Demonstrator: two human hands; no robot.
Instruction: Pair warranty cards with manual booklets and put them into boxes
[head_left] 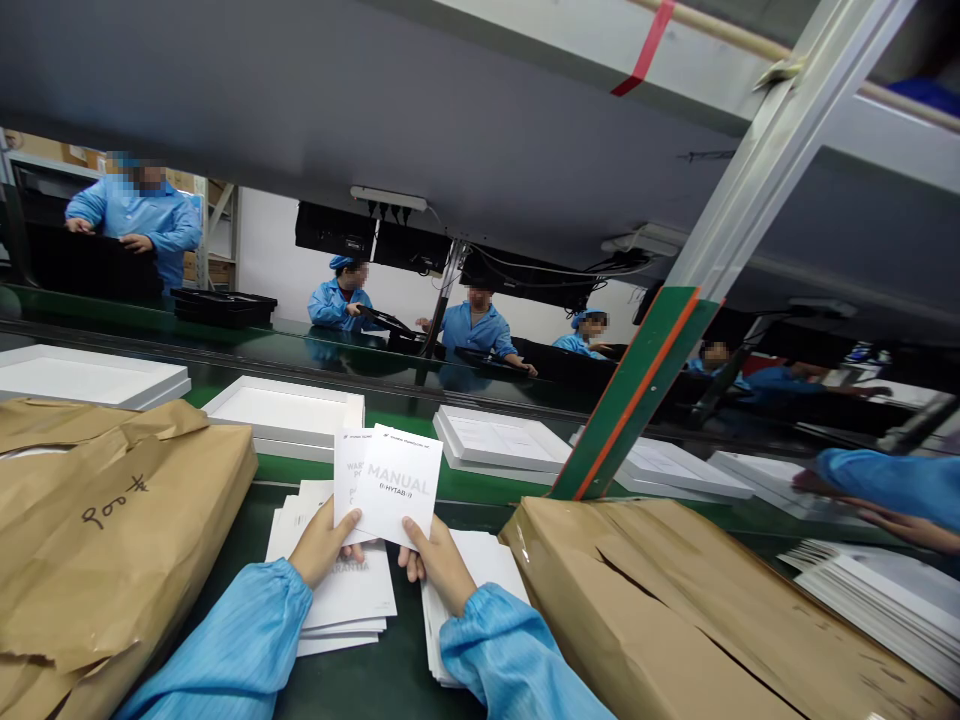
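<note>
Two white booklets are held up, overlapping, in front of me. My right hand (439, 565) pinches the front one, a manual (397, 490) with "MANUAL" on its cover. My left hand (324, 540) grips the warranty booklet (346, 470) that shows partly behind it at the left. Below the left hand lies a fanned stack of white booklets (352, 590), the top one lettered in grey. Under my right hand sits a second stack of white booklets (487, 560), its top partly covered by the hand and sleeve.
Brown paper-wrapped packages lie left (150, 510) and right (675, 600). White open box trays (292, 410) line the green bench beyond. A slanted metal post (660, 350) rises at right. A co-worker's sleeve (892, 480) reaches in near a paper stack (885, 590). Several people work across the line.
</note>
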